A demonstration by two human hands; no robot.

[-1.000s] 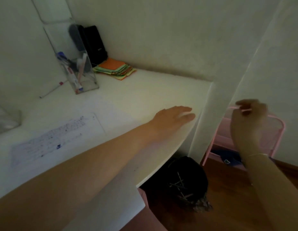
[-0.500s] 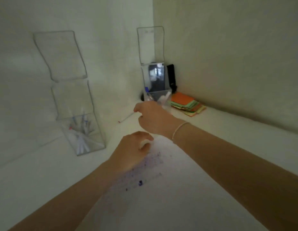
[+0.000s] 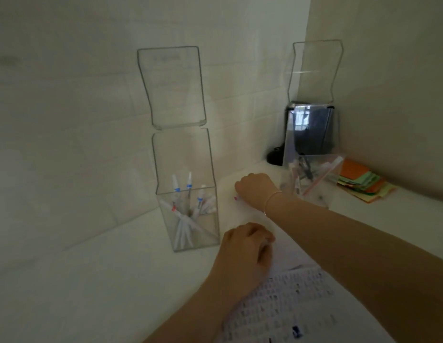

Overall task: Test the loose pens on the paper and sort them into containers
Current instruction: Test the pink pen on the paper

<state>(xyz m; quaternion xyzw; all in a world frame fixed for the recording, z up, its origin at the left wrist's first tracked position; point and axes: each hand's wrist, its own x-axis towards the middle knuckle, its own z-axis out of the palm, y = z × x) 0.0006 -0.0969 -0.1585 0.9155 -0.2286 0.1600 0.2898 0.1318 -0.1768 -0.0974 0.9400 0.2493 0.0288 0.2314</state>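
The right hand (image 3: 256,190) is curled over a loose pen (image 3: 236,198) lying on the white counter (image 3: 116,280); only the pen's red tip shows, so the grip cannot be confirmed. The left hand (image 3: 245,253), fingers curled, rests on the marked paper (image 3: 302,300). One clear container (image 3: 190,214) of pens stands left, another (image 3: 312,179) right, beside coloured notes (image 3: 364,184).

1. I am viewing a white desk (image 3: 96,280) running into a wall corner.
2. Two clear containers (image 3: 190,219) (image 3: 312,179) are standing on it.
3. Paper (image 3: 302,300), coloured notes (image 3: 364,184) and a red-tipped pen (image 3: 236,198) are lying there.
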